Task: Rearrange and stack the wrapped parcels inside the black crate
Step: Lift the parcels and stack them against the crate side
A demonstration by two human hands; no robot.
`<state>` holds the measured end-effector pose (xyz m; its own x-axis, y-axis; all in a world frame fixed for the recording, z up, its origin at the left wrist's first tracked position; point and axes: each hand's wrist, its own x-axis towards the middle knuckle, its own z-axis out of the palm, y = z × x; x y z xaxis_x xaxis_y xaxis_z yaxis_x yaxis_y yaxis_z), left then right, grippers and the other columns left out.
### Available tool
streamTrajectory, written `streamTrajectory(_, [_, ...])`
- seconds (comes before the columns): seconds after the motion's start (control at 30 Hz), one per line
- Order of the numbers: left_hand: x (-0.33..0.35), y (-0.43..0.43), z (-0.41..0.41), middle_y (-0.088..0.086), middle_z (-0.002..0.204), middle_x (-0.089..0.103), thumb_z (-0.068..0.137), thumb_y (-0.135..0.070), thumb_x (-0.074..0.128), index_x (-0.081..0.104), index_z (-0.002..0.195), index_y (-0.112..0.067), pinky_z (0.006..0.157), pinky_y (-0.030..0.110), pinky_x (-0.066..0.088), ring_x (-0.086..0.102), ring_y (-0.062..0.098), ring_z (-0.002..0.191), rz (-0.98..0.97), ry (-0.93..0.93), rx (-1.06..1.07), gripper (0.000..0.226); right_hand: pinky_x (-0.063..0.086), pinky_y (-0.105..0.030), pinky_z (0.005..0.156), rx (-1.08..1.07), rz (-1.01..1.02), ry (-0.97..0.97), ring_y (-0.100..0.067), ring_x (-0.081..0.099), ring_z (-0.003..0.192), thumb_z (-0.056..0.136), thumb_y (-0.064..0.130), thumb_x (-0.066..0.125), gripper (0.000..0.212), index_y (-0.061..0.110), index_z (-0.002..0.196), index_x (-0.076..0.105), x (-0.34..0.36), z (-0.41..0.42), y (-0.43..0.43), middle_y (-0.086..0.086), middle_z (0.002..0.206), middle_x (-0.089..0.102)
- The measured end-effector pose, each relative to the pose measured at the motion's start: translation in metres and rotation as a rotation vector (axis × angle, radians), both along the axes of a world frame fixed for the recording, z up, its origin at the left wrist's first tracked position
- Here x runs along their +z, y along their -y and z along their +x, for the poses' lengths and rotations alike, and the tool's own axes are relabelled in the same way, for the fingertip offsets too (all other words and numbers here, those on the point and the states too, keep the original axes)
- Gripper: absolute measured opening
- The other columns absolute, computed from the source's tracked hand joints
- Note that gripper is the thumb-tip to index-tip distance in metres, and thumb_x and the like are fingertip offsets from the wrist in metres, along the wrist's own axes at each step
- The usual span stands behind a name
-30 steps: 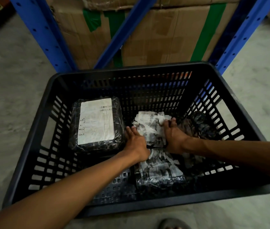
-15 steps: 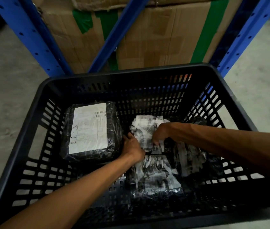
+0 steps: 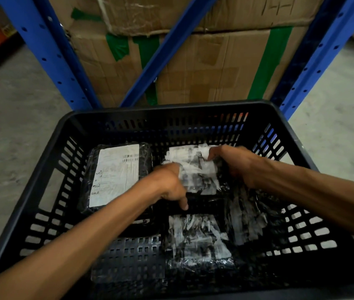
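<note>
Towering at the far side, taped cardboard boxes (image 3: 204, 68) sit behind blue rack posts (image 3: 48, 53) on the concrete floor (image 3: 5, 131). Nearer, the black crate (image 3: 314, 215) holds wrapped parcels. A labelled parcel (image 3: 115, 174) lies far left. Two crinkled parcels lie near centre (image 3: 195, 239) and right (image 3: 247, 221). Both the left hand (image 3: 169, 182) and right hand (image 3: 236, 163) clench their fingers on the far-centre parcel (image 3: 193, 167).

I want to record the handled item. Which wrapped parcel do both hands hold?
The parcel at the far middle of the crate: left hand and right hand grip its sides. The labelled parcel and the near parcel lie untouched.
</note>
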<state>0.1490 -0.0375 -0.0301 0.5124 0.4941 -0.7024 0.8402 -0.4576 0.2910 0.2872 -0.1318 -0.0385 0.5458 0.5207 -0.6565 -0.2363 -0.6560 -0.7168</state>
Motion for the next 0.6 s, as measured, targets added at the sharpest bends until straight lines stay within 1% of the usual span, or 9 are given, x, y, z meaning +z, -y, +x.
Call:
streamTrajectory(0.07, [0.02, 0.001, -0.004, 0.015, 0.155, 0.033, 0.071, -0.028, 0.088, 0.03, 0.151, -0.006, 0.112, 0.037, 0.04, 0.032, 0.035, 0.144, 0.189, -0.008, -0.095, 0.101, 0.046, -0.024, 0.053, 0.05, 0.002, -0.024, -0.021, 0.059, 0.064, 0.075, 0.027, 0.066, 0.013, 0.015, 0.08, 0.064, 0.015, 0.002, 0.0, -0.004, 0.074, 0.064])
streamTrajectory(0.17, [0.031, 0.0, -0.02, 0.023, 0.155, 0.022, 0.073, -0.008, 0.085, -0.004, 0.16, -0.007, 0.109, 0.038, 0.038, 0.023, 0.039, 0.145, 0.47, 0.099, -0.154, 0.124, 0.053, -0.037, 0.068, 0.072, 0.012, -0.162, -0.026, 0.06, 0.093, 0.074, 0.026, 0.065, 0.036, 0.016, 0.108, 0.063, 0.034, 0.005, 0.003, -0.008, 0.104, 0.063])
streamTrajectory(0.2, [0.034, -0.002, -0.026, 0.022, 0.151, 0.028, 0.073, -0.004, 0.085, -0.003, 0.16, -0.01, 0.106, 0.037, 0.041, 0.029, 0.038, 0.142, 0.508, 0.174, -0.149, 0.124, 0.053, -0.038, 0.068, 0.075, 0.025, -0.195, -0.028, 0.06, 0.097, 0.075, 0.025, 0.065, 0.042, 0.016, 0.115, 0.061, 0.039, 0.005, 0.004, -0.01, 0.11, 0.062])
streamTrajectory(0.27, [0.04, -0.011, -0.036, 0.014, 0.135, 0.048, 0.064, -0.017, 0.092, 0.032, 0.151, -0.011, 0.098, 0.035, 0.047, 0.049, 0.03, 0.128, 0.5, 0.32, -0.104, 0.105, 0.052, -0.036, 0.066, 0.106, 0.041, -0.208, -0.028, 0.061, 0.094, 0.077, 0.026, 0.066, 0.041, 0.016, 0.116, 0.061, 0.049, 0.004, 0.007, -0.01, 0.11, 0.062])
streamTrajectory(0.33, [0.05, -0.023, -0.045, 0.005, 0.115, 0.065, 0.055, -0.037, 0.095, 0.058, 0.123, -0.013, 0.088, 0.035, 0.055, 0.064, 0.021, 0.106, 0.428, 0.455, -0.014, 0.081, 0.053, -0.032, 0.064, 0.122, 0.076, -0.219, -0.023, 0.061, 0.088, 0.077, 0.032, 0.068, 0.039, 0.016, 0.111, 0.061, 0.055, 0.005, 0.012, -0.008, 0.104, 0.061])
streamTrajectory(0.4, [0.054, -0.032, -0.049, 0.002, 0.098, 0.075, 0.051, -0.062, 0.087, 0.069, 0.108, -0.015, 0.08, 0.04, 0.06, 0.071, 0.017, 0.09, 0.393, 0.578, 0.043, 0.076, 0.05, -0.028, 0.061, 0.122, 0.15, -0.256, -0.018, 0.061, 0.081, 0.074, 0.041, 0.073, 0.043, 0.013, 0.106, 0.064, 0.059, 0.011, 0.019, -0.005, 0.097, 0.063])
streamTrajectory(0.47, [0.053, -0.035, -0.051, 0.002, 0.088, 0.079, 0.047, -0.083, 0.072, 0.075, 0.104, -0.015, 0.074, 0.046, 0.062, 0.074, 0.016, 0.081, 0.4, 0.7, 0.119, 0.089, 0.044, -0.027, 0.064, 0.183, 0.201, -0.25, -0.018, 0.057, 0.087, 0.07, 0.044, 0.077, 0.039, 0.021, 0.101, 0.073, 0.061, 0.017, 0.029, -0.003, 0.104, 0.067])
streamTrajectory(0.53, [0.049, -0.033, -0.047, 0.007, 0.081, 0.079, 0.046, -0.092, 0.063, 0.078, 0.093, -0.009, 0.068, 0.048, 0.061, 0.075, 0.022, 0.074, 0.397, 0.796, 0.202, 0.096, 0.04, -0.027, 0.069, 0.288, 0.195, -0.195, -0.017, 0.052, 0.095, 0.07, 0.034, 0.079, 0.035, 0.028, 0.104, 0.076, 0.062, 0.019, 0.038, 0.003, 0.114, 0.073])
streamTrajectory(0.6, [0.047, -0.029, -0.039, 0.011, 0.073, 0.078, 0.045, -0.095, 0.059, 0.076, 0.082, -0.002, 0.062, 0.047, 0.059, 0.074, 0.028, 0.068, 0.378, 0.814, 0.28, 0.102, 0.041, -0.023, 0.073, 0.334, 0.156, -0.106, -0.01, 0.06, 0.095, 0.079, 0.019, 0.075, 0.037, 0.032, 0.113, 0.07, 0.058, 0.017, 0.042, 0.008, 0.11, 0.077])
